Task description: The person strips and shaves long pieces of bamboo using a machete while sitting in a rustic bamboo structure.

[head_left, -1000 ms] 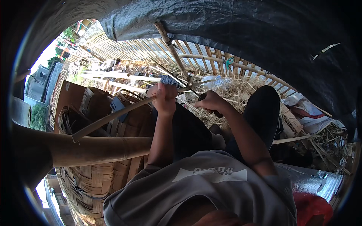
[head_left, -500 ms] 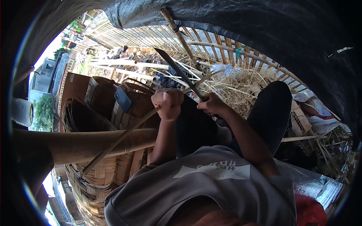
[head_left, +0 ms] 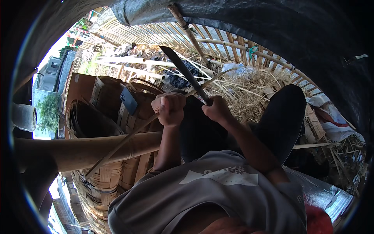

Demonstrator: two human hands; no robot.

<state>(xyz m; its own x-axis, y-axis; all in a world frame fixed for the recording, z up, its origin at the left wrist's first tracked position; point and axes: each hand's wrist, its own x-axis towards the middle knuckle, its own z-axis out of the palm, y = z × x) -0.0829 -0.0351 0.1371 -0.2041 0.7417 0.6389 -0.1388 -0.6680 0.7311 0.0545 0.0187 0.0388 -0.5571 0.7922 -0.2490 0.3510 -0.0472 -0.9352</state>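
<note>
My left hand (head_left: 168, 109) is closed around a long, thin bamboo strip (head_left: 106, 158). One end of the strip slants down to the lower left, and the other comes out past my fist toward the upper right. My right hand (head_left: 218, 110) grips a machete (head_left: 186, 73) at its handle, which the fingers mostly hide. The long dark blade points up and to the left, crossing the strip just right of my left fist. Whether the blade's edge touches the strip, I cannot tell.
A thick bamboo pole (head_left: 89, 149) juts in from the left below my left hand. Woven bamboo baskets (head_left: 99, 191) stand on that side, with a dark blue flat object (head_left: 128, 100) at one. Straw shavings (head_left: 249, 95) cover the ground ahead, before a slatted bamboo fence (head_left: 156, 35).
The machete blade has tilted and shows more of its flat side. My left hand has shifted slightly left with the strip, and the whole view has moved a little.
</note>
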